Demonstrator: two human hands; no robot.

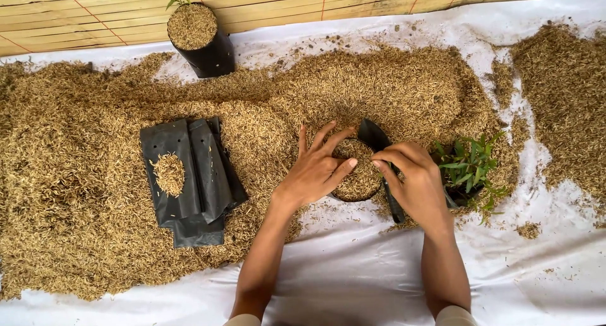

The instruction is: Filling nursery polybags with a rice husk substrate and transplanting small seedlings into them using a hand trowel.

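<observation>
Both hands' grip open, L hand (314, 170) & R hand (416, 182) touching husk-filled bag (360, 174)

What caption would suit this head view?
Both hands, left and right, press husks into a black grow bag beside a seedling.

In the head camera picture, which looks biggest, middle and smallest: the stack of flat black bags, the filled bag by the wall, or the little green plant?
1. Stack of flat black bags, clearly largest.
2. Filled bag by the wall and little green plant look about alike; the bag stands farther from the camera, so I won't rank them.
</observation>
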